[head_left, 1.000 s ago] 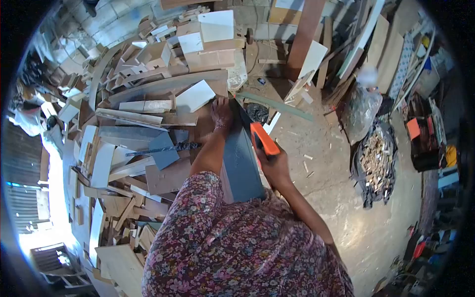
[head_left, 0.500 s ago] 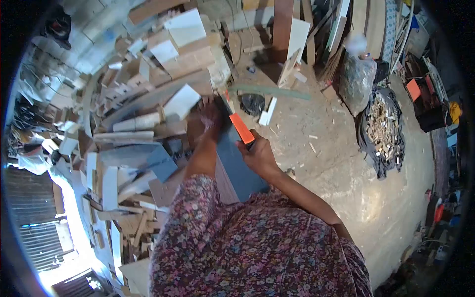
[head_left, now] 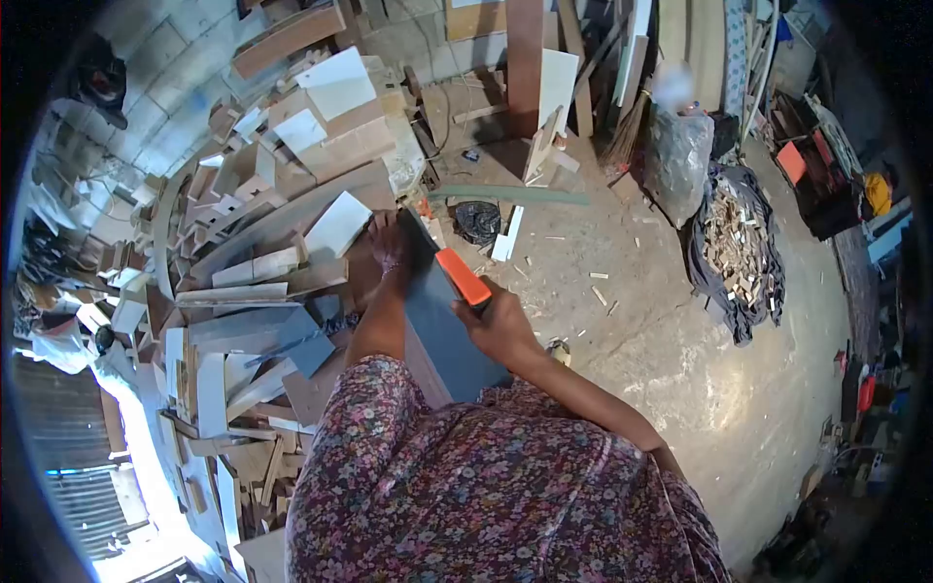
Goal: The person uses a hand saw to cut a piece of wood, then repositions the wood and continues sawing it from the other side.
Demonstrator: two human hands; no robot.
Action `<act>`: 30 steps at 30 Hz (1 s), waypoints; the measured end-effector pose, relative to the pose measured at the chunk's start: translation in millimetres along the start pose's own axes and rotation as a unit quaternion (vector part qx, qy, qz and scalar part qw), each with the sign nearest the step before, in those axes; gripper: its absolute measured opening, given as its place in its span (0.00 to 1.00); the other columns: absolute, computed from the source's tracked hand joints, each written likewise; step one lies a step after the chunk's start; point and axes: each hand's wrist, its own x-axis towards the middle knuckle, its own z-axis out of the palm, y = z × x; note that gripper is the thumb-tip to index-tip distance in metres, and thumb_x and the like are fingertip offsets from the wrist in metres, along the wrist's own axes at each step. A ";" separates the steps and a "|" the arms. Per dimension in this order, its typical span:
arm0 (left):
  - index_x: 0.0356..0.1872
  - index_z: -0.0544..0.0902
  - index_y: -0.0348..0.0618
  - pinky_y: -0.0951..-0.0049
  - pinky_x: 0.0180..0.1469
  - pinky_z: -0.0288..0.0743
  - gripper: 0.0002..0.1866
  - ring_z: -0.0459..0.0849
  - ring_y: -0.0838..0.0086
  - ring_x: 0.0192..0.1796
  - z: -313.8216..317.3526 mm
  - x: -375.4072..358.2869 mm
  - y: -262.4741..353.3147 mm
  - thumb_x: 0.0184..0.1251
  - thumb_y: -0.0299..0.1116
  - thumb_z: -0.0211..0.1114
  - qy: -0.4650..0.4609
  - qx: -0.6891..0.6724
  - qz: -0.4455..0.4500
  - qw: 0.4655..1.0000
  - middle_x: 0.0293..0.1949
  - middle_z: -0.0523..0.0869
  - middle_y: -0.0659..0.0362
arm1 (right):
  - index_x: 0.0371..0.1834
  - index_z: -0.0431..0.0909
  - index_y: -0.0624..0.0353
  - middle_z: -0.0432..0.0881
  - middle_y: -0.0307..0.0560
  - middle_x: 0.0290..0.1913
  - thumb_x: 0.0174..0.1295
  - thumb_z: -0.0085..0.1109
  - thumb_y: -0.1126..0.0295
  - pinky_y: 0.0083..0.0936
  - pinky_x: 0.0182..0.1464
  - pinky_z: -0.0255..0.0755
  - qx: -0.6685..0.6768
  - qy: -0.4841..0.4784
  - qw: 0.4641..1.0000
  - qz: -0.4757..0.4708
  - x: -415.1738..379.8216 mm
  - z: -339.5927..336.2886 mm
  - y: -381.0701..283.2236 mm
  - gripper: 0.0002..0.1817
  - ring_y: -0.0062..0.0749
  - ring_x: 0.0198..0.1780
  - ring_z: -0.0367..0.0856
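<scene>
A long blue-grey board (head_left: 449,335) extends forward from my body. My right hand (head_left: 503,325) is closed around the black-and-orange handle of a handsaw (head_left: 465,277), whose dark blade points forward at the board's far end. Whether the teeth touch the board cannot be made out. My left hand (head_left: 389,240) lies with fingers spread at the far left end of the board, just left of the blade. A white panel offcut (head_left: 337,225) is close to the left fingers.
Wood offcuts (head_left: 248,267) are heaped along the left side. A black plastic bag (head_left: 477,222) and a green strip (head_left: 515,194) lie on the floor ahead. Farther right are a clear sack (head_left: 678,160) and a dark cloth (head_left: 700,267) full of wood scraps.
The view has shifted slightly, so the surroundings appear farther left. The handsaw remains in my right hand, its handle slightly lower in view. My left hand stays by the board's far end.
</scene>
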 end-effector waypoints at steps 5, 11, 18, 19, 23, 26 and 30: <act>0.47 0.74 0.52 0.60 0.57 0.59 0.16 0.67 0.63 0.55 -7.9 -11.1 5.1 0.56 0.34 0.49 0.034 0.003 0.008 0.999 0.48 0.72 0.59 | 0.35 0.72 0.67 0.76 0.64 0.24 0.52 0.59 0.68 0.36 0.31 0.69 -0.017 0.036 0.999 0.001 19.7 21.0 18.9 0.13 0.58 0.31 0.77; 0.51 0.72 0.50 0.59 0.57 0.58 0.19 0.66 0.63 0.56 -8.8 -9.8 6.1 0.55 0.33 0.49 0.030 0.033 0.065 0.997 0.50 0.71 0.59 | 0.37 0.71 0.67 0.76 0.67 0.26 0.52 0.58 0.68 0.40 0.34 0.71 -0.042 0.056 0.997 -0.030 61.4 41.9 32.6 0.14 0.59 0.34 0.77; 0.54 0.70 0.53 0.58 0.58 0.57 0.21 0.66 0.63 0.57 -34.8 -11.2 20.6 0.56 0.34 0.48 -0.002 0.023 -0.006 1.000 0.53 0.71 0.59 | 0.36 0.71 0.67 0.76 0.67 0.27 0.53 0.57 0.68 0.39 0.34 0.71 -0.028 0.063 0.997 -0.021 55.2 41.1 36.0 0.13 0.59 0.35 0.77; 0.55 0.70 0.53 0.59 0.59 0.57 0.22 0.67 0.63 0.57 -36.0 -12.9 21.5 0.56 0.33 0.48 0.000 0.020 -0.002 1.000 0.53 0.71 0.58 | 0.36 0.71 0.67 0.76 0.67 0.27 0.53 0.57 0.68 0.39 0.34 0.70 -0.023 0.057 0.998 -0.013 54.1 41.3 36.4 0.13 0.59 0.35 0.77; 0.55 0.70 0.52 0.60 0.59 0.57 0.22 0.67 0.62 0.57 -37.3 -13.5 24.1 0.56 0.33 0.48 0.002 0.008 -0.003 1.000 0.52 0.72 0.57 | 0.35 0.71 0.67 0.75 0.67 0.27 0.53 0.56 0.68 0.40 0.34 0.70 -0.006 0.046 0.999 -0.017 54.5 39.6 36.5 0.13 0.59 0.36 0.76; 0.55 0.70 0.51 0.61 0.60 0.56 0.22 0.66 0.62 0.58 4.5 -3.6 -0.9 0.56 0.33 0.47 -0.015 0.085 0.028 0.996 0.52 0.71 0.56 | 0.35 0.72 0.68 0.75 0.67 0.27 0.53 0.57 0.68 0.39 0.33 0.70 -0.022 0.057 0.998 -0.020 55.4 37.1 31.1 0.13 0.59 0.36 0.76; 0.55 0.69 0.50 0.61 0.60 0.56 0.22 0.65 0.62 0.59 -0.3 -9.8 2.1 0.57 0.33 0.46 0.061 0.082 0.076 0.992 0.53 0.71 0.57 | 0.34 0.72 0.69 0.75 0.67 0.27 0.52 0.58 0.67 0.38 0.34 0.70 -0.032 0.067 0.996 -0.040 61.0 32.8 36.9 0.14 0.58 0.37 0.77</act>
